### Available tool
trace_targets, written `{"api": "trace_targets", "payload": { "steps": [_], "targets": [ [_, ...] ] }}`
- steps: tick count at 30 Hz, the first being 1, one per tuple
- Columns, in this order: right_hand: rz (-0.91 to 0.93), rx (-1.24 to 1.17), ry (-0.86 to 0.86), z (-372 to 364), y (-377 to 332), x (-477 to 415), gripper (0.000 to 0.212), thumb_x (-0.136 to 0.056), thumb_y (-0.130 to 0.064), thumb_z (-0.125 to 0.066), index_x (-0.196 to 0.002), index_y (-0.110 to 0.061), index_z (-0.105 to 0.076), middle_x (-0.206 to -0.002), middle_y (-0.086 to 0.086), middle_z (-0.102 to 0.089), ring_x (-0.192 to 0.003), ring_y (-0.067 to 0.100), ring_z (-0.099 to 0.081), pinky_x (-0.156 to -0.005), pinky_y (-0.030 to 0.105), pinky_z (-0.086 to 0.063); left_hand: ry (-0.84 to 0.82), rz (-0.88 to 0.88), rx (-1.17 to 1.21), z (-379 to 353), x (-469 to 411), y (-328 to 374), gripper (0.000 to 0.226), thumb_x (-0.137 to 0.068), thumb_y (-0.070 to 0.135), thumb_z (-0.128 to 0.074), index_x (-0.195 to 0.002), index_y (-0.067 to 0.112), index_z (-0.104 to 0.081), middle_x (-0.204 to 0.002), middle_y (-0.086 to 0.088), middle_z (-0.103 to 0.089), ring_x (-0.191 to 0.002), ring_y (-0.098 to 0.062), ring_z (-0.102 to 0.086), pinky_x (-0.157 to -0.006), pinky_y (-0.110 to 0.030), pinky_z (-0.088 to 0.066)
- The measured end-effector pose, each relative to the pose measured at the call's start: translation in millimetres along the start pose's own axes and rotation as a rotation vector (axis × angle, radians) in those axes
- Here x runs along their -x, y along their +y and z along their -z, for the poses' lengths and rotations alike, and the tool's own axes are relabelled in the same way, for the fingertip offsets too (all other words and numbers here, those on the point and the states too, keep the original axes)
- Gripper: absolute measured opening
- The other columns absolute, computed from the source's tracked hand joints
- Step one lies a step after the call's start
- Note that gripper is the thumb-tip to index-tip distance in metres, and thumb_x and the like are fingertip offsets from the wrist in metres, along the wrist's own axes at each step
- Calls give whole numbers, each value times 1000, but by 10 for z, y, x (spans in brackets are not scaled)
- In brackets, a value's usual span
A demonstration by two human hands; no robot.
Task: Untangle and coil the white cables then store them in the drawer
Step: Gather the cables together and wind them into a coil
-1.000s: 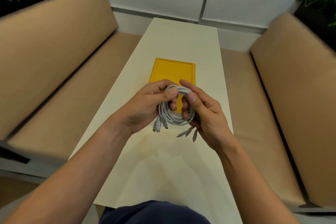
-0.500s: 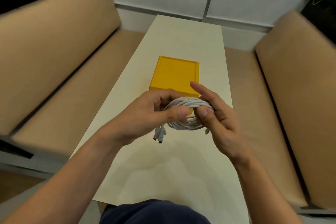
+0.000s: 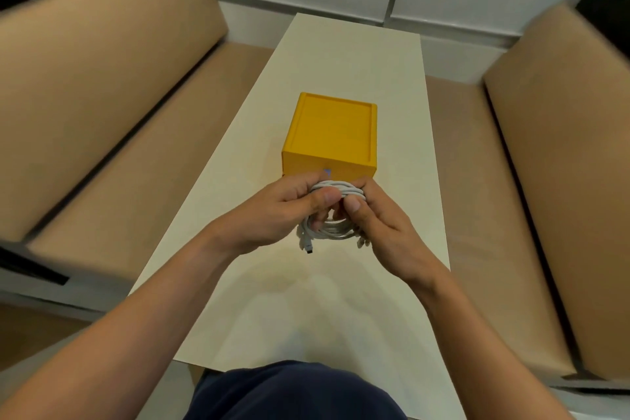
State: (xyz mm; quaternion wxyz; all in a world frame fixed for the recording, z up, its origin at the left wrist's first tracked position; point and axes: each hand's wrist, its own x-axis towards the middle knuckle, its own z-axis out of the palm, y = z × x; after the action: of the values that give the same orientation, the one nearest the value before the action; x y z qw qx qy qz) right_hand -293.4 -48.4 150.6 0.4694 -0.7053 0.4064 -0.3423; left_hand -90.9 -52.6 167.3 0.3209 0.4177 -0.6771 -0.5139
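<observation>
A coil of white cables (image 3: 335, 230) hangs between both hands above the table's middle, just in front of the yellow drawer box (image 3: 332, 133). My left hand (image 3: 284, 215) grips the coil's left side, thumb pressed on top. My right hand (image 3: 381, 225) grips the right side, fingers curled round the loops. Plug ends dangle below the coil on the left and right. The drawer in the box front looks closed; a small light tab shows at its front face.
The long cream table (image 3: 341, 61) runs away from me between two tan benches (image 3: 102, 85) (image 3: 552, 153). A white wall stands at the far end. Plants sit in the top corners. My dark-clad lap shows at the bottom edge.
The view has tilted, so the yellow box shows its front. Both hands shifted their grip on the coil, bringing it closer in front of the box; right fingers have curled in.
</observation>
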Motion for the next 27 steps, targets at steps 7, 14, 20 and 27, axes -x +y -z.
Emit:
{"api": "trace_targets", "payload": {
  "steps": [7, 14, 20, 27],
  "targets": [
    [-90, -109, -15, -100, 66, -57, 26, -108, -43, -41, -90, -31, -56, -78, -7, -50, -68, 7, -44, -64, 20, -37, -17, 88, -29, 139, 15, -172, 38, -102, 43, -49, -91, 9, -61, -77, 1, -60, -78, -12, -54, -78, -35, -41],
    [-78, 238, 132, -59, 85, -440, 30, -111, -36, -34, -94, -20, -53, -79, -14, -52, -69, -4, -51, -62, 21, -35, 357, 256, -145, -302, -260, 47, 41, -106, 54, -35, -116, 24, -60, -97, 0, -65, -85, -19, -67, -71, -44, -57],
    [-32, 164, 140, 96, 36, -471, 27, -110, -34, -41, -103, -13, -57, -80, -31, -58, -76, -7, -55, -67, 13, -40, 245, 149, 245, -67, -375, -31, 32, -109, 33, -46, -90, 21, -70, -82, -1, -58, -76, -11, -58, -78, -30, -45],
    [-20, -19, 320, 49, 174, -452, 14, -106, -27, -57, -110, -13, -57, -92, -9, -62, -80, 2, -58, -71, 21, -47, 370, 148, 267, -159, -476, -77, 21, -105, 22, -56, -100, 9, -72, -77, -5, -60, -77, -20, -60, -78, -41, -49]
  ]
}}
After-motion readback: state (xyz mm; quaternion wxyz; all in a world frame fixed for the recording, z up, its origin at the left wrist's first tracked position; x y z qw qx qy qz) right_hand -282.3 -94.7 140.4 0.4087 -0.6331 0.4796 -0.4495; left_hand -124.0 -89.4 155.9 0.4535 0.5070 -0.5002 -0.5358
